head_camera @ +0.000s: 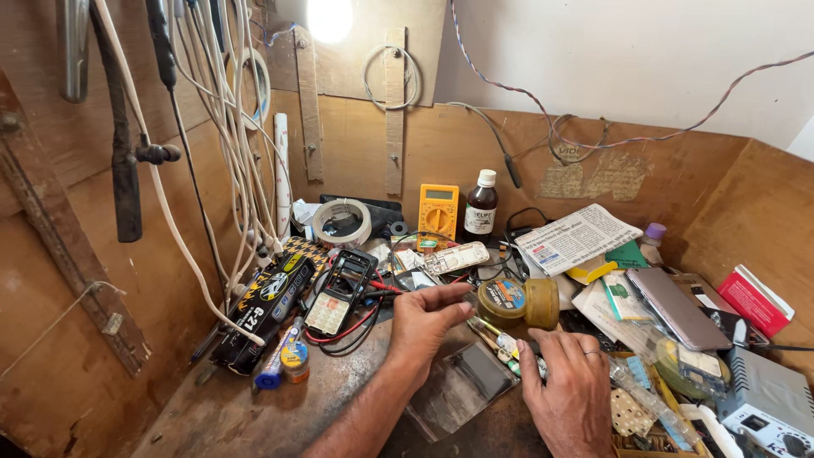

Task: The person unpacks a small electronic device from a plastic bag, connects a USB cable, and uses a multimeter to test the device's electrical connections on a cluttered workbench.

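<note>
Looking down from the head camera, I see my left hand (426, 321) reaching to the round amber tin (502, 302), fingertips at its rim (whether they grip, I cannot tell). My right hand (570, 383) rests curled over thin tools (496, 339), half hiding them. A dull metal plate (462, 386) lies between my forearms.

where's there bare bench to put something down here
One bare patch of bench lies front left, between the wooden side wall, the black box and the left hand. Everything right of the right hand is crowded: grey phone, papers, small parts. The back row by the yellow multimeter is packed too.
</note>
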